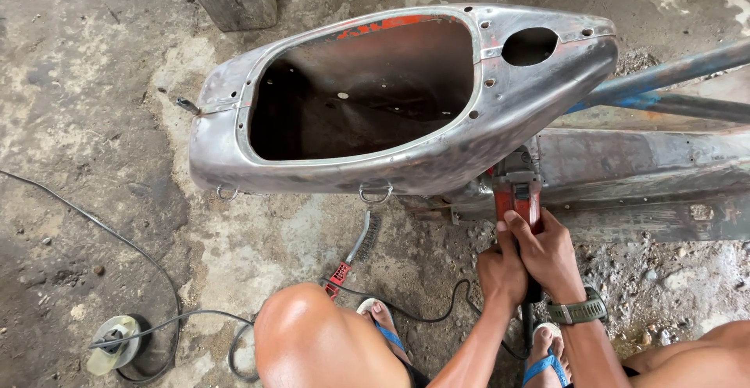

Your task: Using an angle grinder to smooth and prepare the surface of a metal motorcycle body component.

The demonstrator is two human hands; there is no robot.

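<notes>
Head view: left hand (500, 272) and right hand (549, 253), fingers closed around red power tool (517, 193), its head against bare scooter shell (406, 99) on floor. Tool likely heavy, rigid; grip body two-handed. Shell stiff, sharp-edged.

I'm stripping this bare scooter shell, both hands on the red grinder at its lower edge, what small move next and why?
Probably ease the red grinder slowly along the shell lower edge, keeping the left hand and right hand clamped on it. Its head sits against the metal, and its black cord trails near your sandalled feet.
</notes>
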